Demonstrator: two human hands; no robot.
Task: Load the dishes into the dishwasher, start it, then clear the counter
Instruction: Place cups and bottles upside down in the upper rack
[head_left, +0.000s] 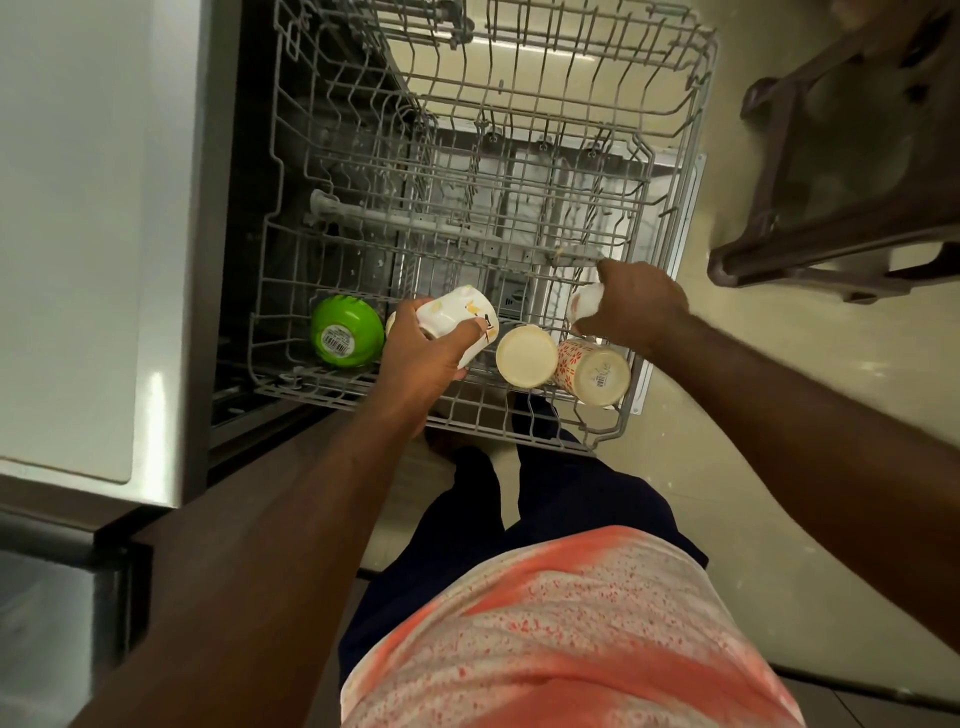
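The dishwasher's grey wire upper rack (291, 218) is pulled out below me. My left hand (421, 358) grips a white mug with yellow flowers (457, 317) over the rack's front row. My right hand (639, 306) holds a small white cup (584, 304) at the rack's right side. Three dishes sit upside down along the front row: a green bowl (345, 332) on the left, a cream cup (525, 356), and a red-patterned cup (595, 371) on the right.
The open dishwasher cavity (260, 171) is dark at the left, beside a light counter (67, 234) with a steel front. A brown chair (831, 171) stands on the tiled floor at the right. My legs are just below the rack's front edge.
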